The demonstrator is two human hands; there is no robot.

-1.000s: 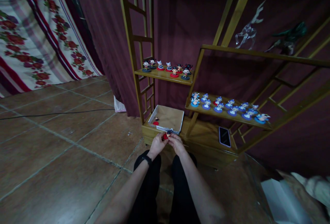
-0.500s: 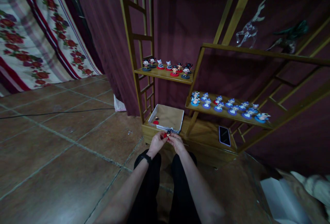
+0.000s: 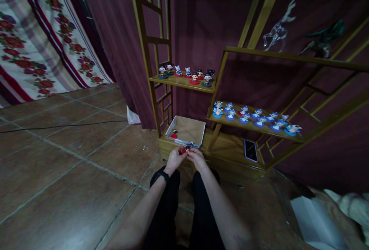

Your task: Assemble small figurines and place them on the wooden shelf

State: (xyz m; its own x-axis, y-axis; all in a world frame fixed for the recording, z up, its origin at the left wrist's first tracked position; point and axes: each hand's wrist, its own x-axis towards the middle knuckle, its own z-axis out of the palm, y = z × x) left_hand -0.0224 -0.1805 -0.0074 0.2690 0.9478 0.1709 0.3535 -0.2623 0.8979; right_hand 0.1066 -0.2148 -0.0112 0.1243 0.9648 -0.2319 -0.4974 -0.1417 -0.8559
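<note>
Both hands meet over my knees in front of a wooden shelf unit. My left hand [image 3: 175, 158] and my right hand [image 3: 197, 158] pinch a small figurine with a red base [image 3: 186, 149] between their fingertips. Just beyond them an open cardboard box [image 3: 198, 141] sits on the shelf's bottom board, with one more red-based figurine [image 3: 174, 134] inside. Several figurines on red and dark bases [image 3: 187, 75] stand on the upper left shelf. Several blue-based figurines [image 3: 253, 117] line the lower right shelf.
A phone [image 3: 250, 150] lies on the bottom board at the right. A glass deer [image 3: 278, 29] and a dark figure [image 3: 324, 38] stand on the top shelf. A dark red curtain hangs behind. A black cable [image 3: 63, 125] crosses the tiled floor. White paper [image 3: 314, 223] lies at lower right.
The hands stay together on the red-based figurine, shifting only slightly. The view has tilted a little.
</note>
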